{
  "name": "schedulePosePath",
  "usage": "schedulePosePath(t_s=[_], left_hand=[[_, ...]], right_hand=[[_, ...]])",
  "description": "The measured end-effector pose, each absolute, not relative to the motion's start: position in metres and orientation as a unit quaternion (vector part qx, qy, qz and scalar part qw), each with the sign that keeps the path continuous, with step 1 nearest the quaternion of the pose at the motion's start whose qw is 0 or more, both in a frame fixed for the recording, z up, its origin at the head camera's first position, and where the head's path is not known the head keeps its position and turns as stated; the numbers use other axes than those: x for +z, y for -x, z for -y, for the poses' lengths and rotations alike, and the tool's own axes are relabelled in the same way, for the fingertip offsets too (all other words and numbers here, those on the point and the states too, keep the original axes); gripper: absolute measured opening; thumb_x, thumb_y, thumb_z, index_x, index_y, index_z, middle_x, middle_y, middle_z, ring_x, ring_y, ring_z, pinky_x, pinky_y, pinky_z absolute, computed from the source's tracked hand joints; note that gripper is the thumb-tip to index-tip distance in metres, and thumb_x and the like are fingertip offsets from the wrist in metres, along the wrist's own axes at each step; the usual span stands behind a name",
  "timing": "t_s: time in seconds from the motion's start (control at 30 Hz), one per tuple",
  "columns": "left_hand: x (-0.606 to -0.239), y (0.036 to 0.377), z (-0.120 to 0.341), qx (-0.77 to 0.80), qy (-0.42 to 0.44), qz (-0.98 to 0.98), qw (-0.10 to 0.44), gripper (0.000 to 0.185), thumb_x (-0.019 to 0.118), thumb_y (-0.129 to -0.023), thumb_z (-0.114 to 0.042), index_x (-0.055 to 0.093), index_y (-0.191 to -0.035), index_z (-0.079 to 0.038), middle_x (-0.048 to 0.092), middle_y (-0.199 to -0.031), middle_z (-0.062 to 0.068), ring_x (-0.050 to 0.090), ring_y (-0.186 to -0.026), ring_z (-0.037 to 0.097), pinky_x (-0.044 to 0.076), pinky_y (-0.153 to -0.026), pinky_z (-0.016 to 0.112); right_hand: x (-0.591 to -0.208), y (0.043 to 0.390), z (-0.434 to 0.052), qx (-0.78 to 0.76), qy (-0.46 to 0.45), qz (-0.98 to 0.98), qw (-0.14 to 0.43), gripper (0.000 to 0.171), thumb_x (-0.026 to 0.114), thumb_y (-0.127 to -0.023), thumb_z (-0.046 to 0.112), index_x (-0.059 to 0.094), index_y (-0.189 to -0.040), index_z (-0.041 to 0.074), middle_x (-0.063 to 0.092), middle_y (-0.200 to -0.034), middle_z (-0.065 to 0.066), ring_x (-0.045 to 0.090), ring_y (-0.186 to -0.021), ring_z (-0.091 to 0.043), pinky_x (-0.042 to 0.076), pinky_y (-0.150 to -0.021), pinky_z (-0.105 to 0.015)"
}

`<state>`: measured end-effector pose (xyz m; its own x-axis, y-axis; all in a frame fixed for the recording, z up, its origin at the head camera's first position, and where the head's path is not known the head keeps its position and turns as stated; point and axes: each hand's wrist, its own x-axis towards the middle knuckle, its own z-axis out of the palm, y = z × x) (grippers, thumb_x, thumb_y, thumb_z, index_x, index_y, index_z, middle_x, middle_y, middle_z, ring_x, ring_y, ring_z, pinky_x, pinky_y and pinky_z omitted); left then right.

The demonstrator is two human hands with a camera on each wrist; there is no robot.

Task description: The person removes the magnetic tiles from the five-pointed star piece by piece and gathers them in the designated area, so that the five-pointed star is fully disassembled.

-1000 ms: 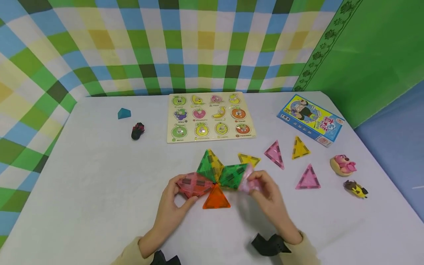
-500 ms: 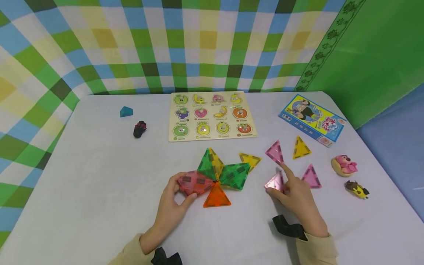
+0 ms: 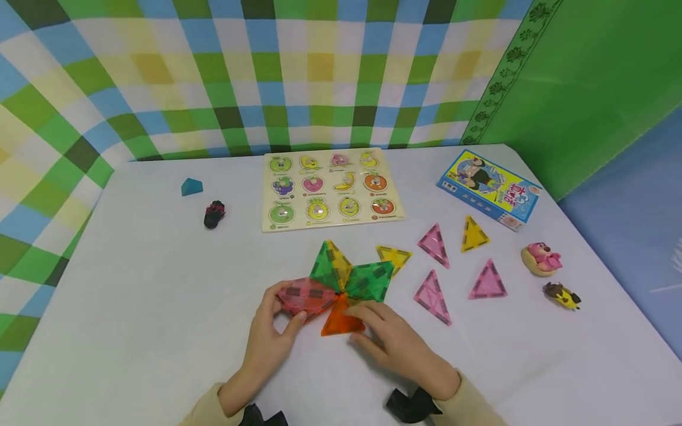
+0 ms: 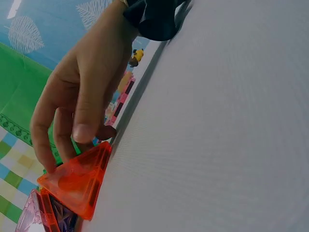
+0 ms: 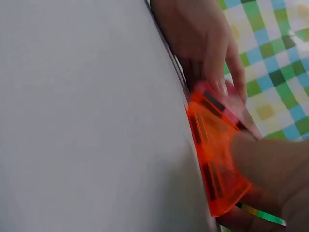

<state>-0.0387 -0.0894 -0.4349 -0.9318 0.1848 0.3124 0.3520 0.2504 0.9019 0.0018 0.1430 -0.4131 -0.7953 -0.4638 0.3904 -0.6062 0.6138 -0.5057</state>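
In the head view my left hand holds a translucent red magnetic-tile piece at its left side, thumb in front and fingers behind. This piece meets green tiles, a yellow-and-green one and an orange triangular tile in a star shape. Over the right side of the orange tile, my right hand has its fingers bent and spread. The left wrist view puts a finger of it at the orange tile, with the thumb tip just above. In the right wrist view the thumb, blurred, overlaps the orange tile.
Several loose triangles lie to the right: pink tiles and yellow ones. Behind stands a fruit puzzle board, with a blue box at the back right. Small toys sit far right; a dark toy is at left.
My right hand has carried a pink triangle from the green tile to the right, let it go on the table, and come back to the orange tile. My left hand keeps its hold.
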Motion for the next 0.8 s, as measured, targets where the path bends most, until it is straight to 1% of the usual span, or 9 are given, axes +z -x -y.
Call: schedulePosePath(t_s=[0.07,0.17,0.3,0.37,0.47,0.53,0.6,0.7,0.8], left_hand=[[-0.435,0.038,0.091,-0.590,0.166,0.787,0.072,0.058,0.070,-0.072,0.008,0.044,-0.122,-0.006,0.066,-0.094,0.006,0.056,-0.091,0.017,0.030,-0.088,0.021],[-0.434,0.036,0.092,-0.603,0.149,0.782,0.056,0.058,0.065,-0.074,0.011,0.042,-0.124,-0.006,0.064,-0.099,0.009,0.055,-0.094,0.018,0.029,-0.089,0.018],[-0.430,0.031,0.095,-0.611,0.104,0.785,0.029,0.059,0.060,-0.077,0.012,0.038,-0.127,-0.009,0.060,-0.110,0.012,0.052,-0.103,0.016,0.028,-0.090,0.015],[-0.429,0.028,0.097,-0.602,0.084,0.794,0.025,0.060,0.060,-0.077,0.012,0.038,-0.128,-0.010,0.059,-0.111,0.012,0.050,-0.105,0.015,0.027,-0.089,0.015],[-0.428,0.024,0.100,-0.590,0.070,0.804,0.032,0.060,0.062,-0.077,0.011,0.038,-0.128,-0.010,0.059,-0.110,0.011,0.047,-0.105,0.012,0.027,-0.090,0.014],[-0.428,0.023,0.102,-0.584,0.072,0.808,0.035,0.061,0.067,-0.076,0.006,0.038,-0.128,-0.011,0.058,-0.111,0.010,0.046,-0.106,0.010,0.025,-0.091,0.014],[-0.428,0.023,0.103,-0.583,0.077,0.808,0.040,0.065,0.073,-0.074,-0.001,0.038,-0.128,-0.011,0.059,-0.109,0.009,0.046,-0.106,0.009,0.025,-0.092,0.015],[-0.428,0.023,0.105,-0.579,0.079,0.810,0.042,0.073,0.079,-0.068,-0.007,0.037,-0.128,-0.011,0.061,-0.106,0.008,0.047,-0.106,0.009,0.025,-0.092,0.017],[-0.427,0.025,0.105,-0.573,0.073,0.815,0.037,0.077,0.080,-0.065,-0.005,0.036,-0.128,-0.010,0.062,-0.106,0.009,0.048,-0.106,0.011,0.026,-0.092,0.019]], right_hand=[[-0.415,-0.002,-0.140,0.339,-0.308,0.884,0.098,0.034,0.066,-0.083,0.013,0.054,-0.115,0.013,0.055,-0.108,0.002,0.052,-0.097,-0.011,0.044,-0.081,-0.029],[-0.414,-0.004,-0.141,0.408,-0.311,0.856,0.056,0.028,0.063,-0.085,0.008,0.055,-0.111,0.012,0.056,-0.101,0.003,0.052,-0.087,-0.009,0.045,-0.074,-0.025],[-0.397,-0.006,-0.158,0.514,-0.275,0.812,0.018,0.027,0.058,-0.085,-0.002,0.054,-0.110,0.009,0.058,-0.097,0.001,0.052,-0.082,-0.010,0.046,-0.072,-0.026],[-0.386,-0.007,-0.175,0.557,-0.246,0.792,0.048,0.031,0.055,-0.082,-0.013,0.054,-0.109,0.002,0.058,-0.098,-0.003,0.053,-0.084,-0.012,0.046,-0.075,-0.026],[-0.379,-0.015,-0.212,0.613,-0.174,0.756,0.150,0.029,0.046,-0.078,-0.024,0.052,-0.102,-0.009,0.057,-0.096,-0.007,0.053,-0.082,-0.013,0.044,-0.073,-0.021],[-0.378,-0.025,-0.238,0.603,-0.072,0.762,0.225,0.026,0.043,-0.077,-0.024,0.051,-0.098,-0.012,0.057,-0.092,-0.005,0.052,-0.077,-0.012,0.042,-0.068,-0.017],[-0.380,-0.036,-0.262,0.551,0.069,0.792,0.254,0.019,0.044,-0.082,-0.015,0.052,-0.097,-0.009,0.057,-0.087,-0.001,0.051,-0.072,-0.008,0.041,-0.061,-0.015],[-0.385,-0.050,-0.291,0.413,0.249,0.856,0.186,0.018,0.048,-0.087,0.002,0.053,-0.103,-0.001,0.056,-0.089,-0.001,0.048,-0.075,-0.010,0.039,-0.057,-0.014],[-0.392,-0.056,-0.310,0.324,0.303,0.891,0.093,0.029,0.049,-0.088,0.014,0.047,-0.112,-0.001,0.054,-0.093,-0.014,0.048,-0.079,-0.021,0.040,-0.055,-0.019]])
